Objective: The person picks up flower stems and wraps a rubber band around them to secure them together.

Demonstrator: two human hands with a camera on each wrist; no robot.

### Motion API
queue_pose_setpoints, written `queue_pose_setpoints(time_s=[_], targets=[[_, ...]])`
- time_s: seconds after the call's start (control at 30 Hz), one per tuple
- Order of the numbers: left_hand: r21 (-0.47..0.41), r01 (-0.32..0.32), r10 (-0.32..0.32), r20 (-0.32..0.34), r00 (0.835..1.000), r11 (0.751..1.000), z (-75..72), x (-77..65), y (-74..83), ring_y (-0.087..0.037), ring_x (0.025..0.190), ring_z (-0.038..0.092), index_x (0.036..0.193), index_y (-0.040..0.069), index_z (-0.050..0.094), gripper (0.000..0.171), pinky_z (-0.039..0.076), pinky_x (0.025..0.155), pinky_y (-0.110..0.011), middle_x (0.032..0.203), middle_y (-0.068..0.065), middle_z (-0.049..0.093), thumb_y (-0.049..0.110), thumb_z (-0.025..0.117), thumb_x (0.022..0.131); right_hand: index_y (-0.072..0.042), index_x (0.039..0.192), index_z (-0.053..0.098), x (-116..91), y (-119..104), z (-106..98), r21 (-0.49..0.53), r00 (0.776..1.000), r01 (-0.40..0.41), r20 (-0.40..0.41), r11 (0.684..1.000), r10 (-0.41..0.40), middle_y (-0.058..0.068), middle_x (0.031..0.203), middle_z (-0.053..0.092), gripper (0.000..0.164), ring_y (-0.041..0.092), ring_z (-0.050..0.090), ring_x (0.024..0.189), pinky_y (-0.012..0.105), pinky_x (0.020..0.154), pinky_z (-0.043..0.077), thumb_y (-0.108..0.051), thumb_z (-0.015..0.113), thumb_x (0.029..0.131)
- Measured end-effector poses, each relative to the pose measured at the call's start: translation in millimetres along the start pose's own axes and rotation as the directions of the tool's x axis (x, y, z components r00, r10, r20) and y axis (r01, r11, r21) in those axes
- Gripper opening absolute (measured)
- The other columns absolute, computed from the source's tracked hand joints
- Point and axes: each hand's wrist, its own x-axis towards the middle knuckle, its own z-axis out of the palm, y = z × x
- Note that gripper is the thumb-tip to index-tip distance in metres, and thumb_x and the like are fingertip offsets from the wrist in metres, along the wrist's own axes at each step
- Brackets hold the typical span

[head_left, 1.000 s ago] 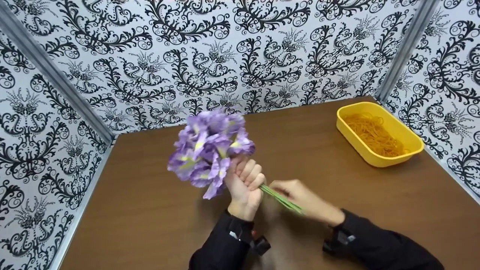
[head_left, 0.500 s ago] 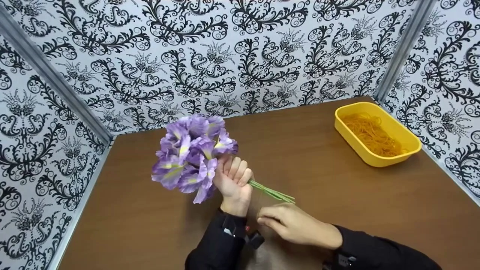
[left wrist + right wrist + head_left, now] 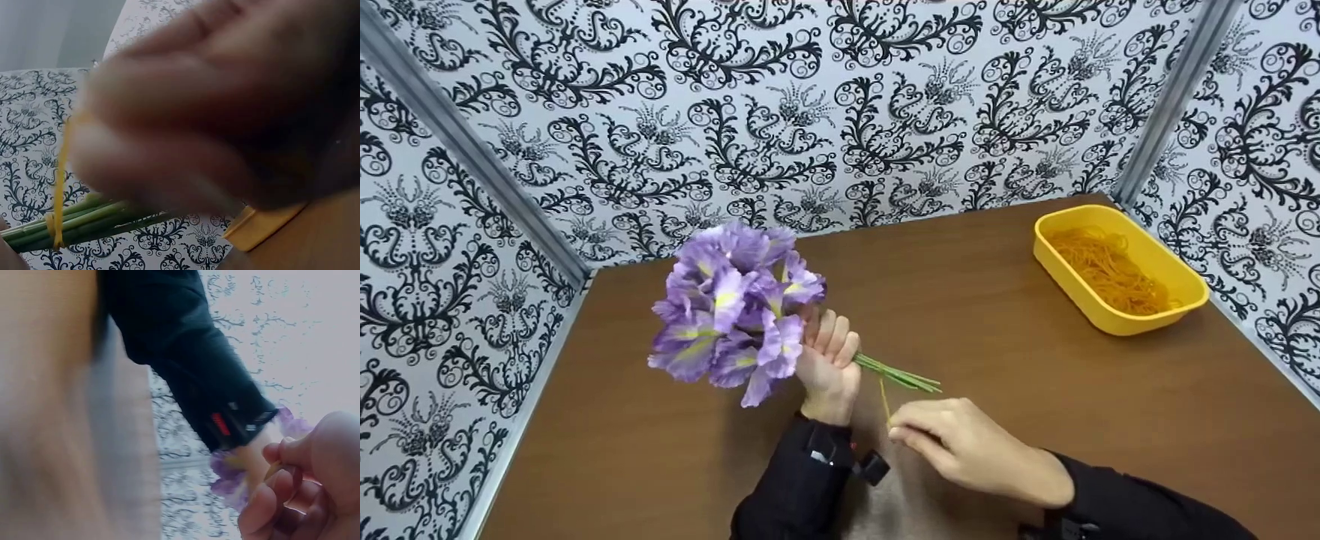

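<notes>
Closest in, two dark sleeves [image 3: 1140,491] reach over the table, and a small black device [image 3: 874,467] sits at the left cuff. Here's the right hand [image 3: 975,450], thumb and fingertips pinching a thin yellow band [image 3: 884,401], which is pulled taut between that pinch and the green stems [image 3: 898,373]. The left wrist view gives us the detail: the band wraps around the stems, one stretch running straight up to the blurred fingers of the right hand.

Just beyond, the left hand [image 3: 830,367] has its fingers curled firmly around the bunch. The stem ends poke out on the right, above the right hand, while the purple flowers [image 3: 735,307], throats streaked yellow, fan out on the left, held above the brown table [image 3: 660,450].

Over to the far right, well apart from the hands, a yellow tray [image 3: 1125,324] holds a tangle of orange-yellow bands [image 3: 1110,274]. And right at the back, black scrollwork covers the white walls [image 3: 765,112], with grey metal strips [image 3: 1174,105] at the corners.
</notes>
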Motion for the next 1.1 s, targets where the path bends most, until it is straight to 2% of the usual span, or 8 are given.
queue_pose_setpoints(time_s=[0.17, 0.37, 0.5, 0.63, 0.73, 0.83, 0.97, 1.1], targets=[[0.104, 0.029, -0.04, 0.101, 0.994, 0.994, 1.0, -4.5, -6.5, -0.005, 0.048, 0.006, 0.07, 0.017, 0.019, 0.049, 0.009, 0.04, -0.014, 0.058, 0.005, 0.01, 0.024, 0.06, 0.096, -0.012, 0.102, 0.068, 4.1, 1.0, -22.9, -0.023, 0.992, 0.051, -0.118, 0.998, -0.054, -0.007, 0.089, 0.066, 0.007, 0.004, 0.061, 0.076, 0.016, 0.066, 0.051, -0.008, 0.067, 0.097], [0.172, 0.101, -0.13, 0.169, 0.977, 0.98, 12.0, -11.5, -13.1, -0.005, 0.047, 0.008, 0.069, 0.018, 0.022, 0.048, 0.012, 0.039, -0.013, 0.057, 0.006, 0.011, 0.027, 0.062, 0.094, -0.011, 0.102, 0.07, 9.0, 10.5, -54.7, -0.067, 0.975, 0.049, -0.214, 0.997, -0.063, -0.004, 0.088, 0.066, 0.019, 0.007, 0.061, 0.074, 0.017, 0.065, 0.05, 0.004, 0.071, 0.089], [0.179, 0.162, -0.198, 0.21, 0.957, 0.97, 22.5, -18.3, -16.0, -0.005, 0.047, 0.009, 0.068, 0.018, 0.02, 0.049, 0.012, 0.039, -0.013, 0.057, 0.007, 0.012, 0.028, 0.059, 0.096, -0.008, 0.1, 0.071, 9.9, 21.0, -74.2, -0.073, 0.968, -0.005, -0.249, 0.997, -0.013, -0.003, 0.087, 0.067, 0.028, 0.01, 0.061, 0.073, 0.016, 0.068, 0.05, 0.014, 0.071, 0.083], [0.152, 0.232, -0.26, 0.201, 0.944, 0.961, 29.8, -23.1, -17.1, -0.004, 0.047, 0.009, 0.068, 0.018, 0.02, 0.047, 0.012, 0.04, -0.013, 0.057, 0.008, 0.013, 0.027, 0.056, 0.097, -0.01, 0.099, 0.072, 9.6, 35.3, -83.1, -0.048, 0.966, -0.067, -0.253, 0.997, 0.053, -0.005, 0.086, 0.066, 0.033, 0.009, 0.058, 0.072, 0.017, 0.066, 0.046, 0.017, 0.072, 0.081], [0.113, 0.276, -0.293, 0.171, 0.941, 0.954, 31.2, -24.7, -17.2, -0.003, 0.047, 0.01, 0.067, 0.018, 0.02, 0.047, 0.012, 0.04, -0.013, 0.057, 0.008, 0.013, 0.026, 0.055, 0.097, -0.013, 0.1, 0.072, 10.4, 46.6, -78.7, -0.005, 0.972, -0.088, -0.217, 0.996, 0.085, -0.005, 0.087, 0.067, 0.032, 0.01, 0.059, 0.074, 0.017, 0.066, 0.046, 0.015, 0.071, 0.084], [0.077, 0.294, -0.302, 0.145, 0.942, 0.953, 30.1, -25.3, -17.0, -0.003, 0.047, 0.01, 0.067, 0.018, 0.019, 0.048, 0.012, 0.04, -0.013, 0.057, 0.008, 0.014, 0.028, 0.056, 0.096, -0.014, 0.1, 0.072, 11.1, 55.4, -66.6, 0.051, 0.982, -0.087, -0.163, 0.995, 0.095, -0.002, 0.088, 0.07, 0.028, 0.013, 0.063, 0.076, 0.017, 0.069, 0.049, 0.011, 0.071, 0.087], [0.005, 0.286, -0.284, 0.146, 0.948, 0.958, 27.0, -23.7, -15.2, -0.004, 0.047, 0.01, 0.067, 0.017, 0.02, 0.05, 0.012, 0.04, -0.013, 0.057, 0.008, 0.014, 0.032, 0.057, 0.096, -0.011, 0.099, 0.072, 10.1, 61.1, -44.0, 0.102, 0.993, -0.072, -0.082, 0.992, 0.08, 0.0, 0.089, 0.071, 0.019, 0.013, 0.065, 0.077, 0.019, 0.069, 0.051, 0.006, 0.07, 0.09], [-0.056, 0.27, -0.259, 0.153, 0.954, 0.961, 24.3, -20.2, -12.0, -0.003, 0.047, 0.011, 0.066, 0.017, 0.019, 0.048, 0.013, 0.04, -0.013, 0.056, 0.009, 0.014, 0.025, 0.055, 0.097, -0.009, 0.102, 0.071, 6.0, 60.1, -22.5, 0.171, 0.997, -0.081, 0.019, 0.982, 0.079, 0.001, 0.09, 0.071, 0.015, 0.009, 0.064, 0.078, 0.021, 0.066, 0.053, 0.003, 0.064, 0.095]])
